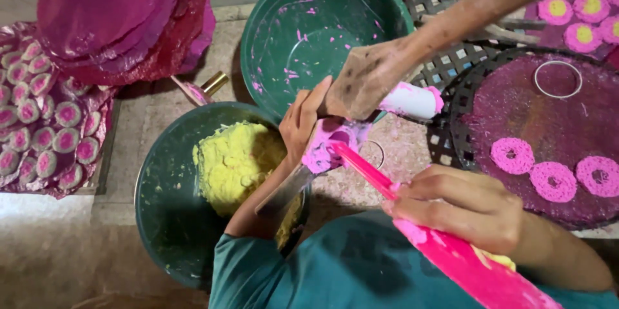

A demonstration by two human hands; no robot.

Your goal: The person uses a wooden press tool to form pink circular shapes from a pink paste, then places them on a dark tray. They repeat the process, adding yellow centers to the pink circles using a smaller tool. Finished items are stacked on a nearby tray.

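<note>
Scraping pink paste (320,154) off spatula (412,219)

Right hand (461,209) gripping spatula, left hand (303,122) pinching paste; probably needs a clean swipe next.

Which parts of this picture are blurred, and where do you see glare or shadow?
Head view: the wooden tool at upper right is smeared by motion blur; the green empty bowl shows soft glare on its wall; the bowl of yellow paste lies partly in shadow.
</note>
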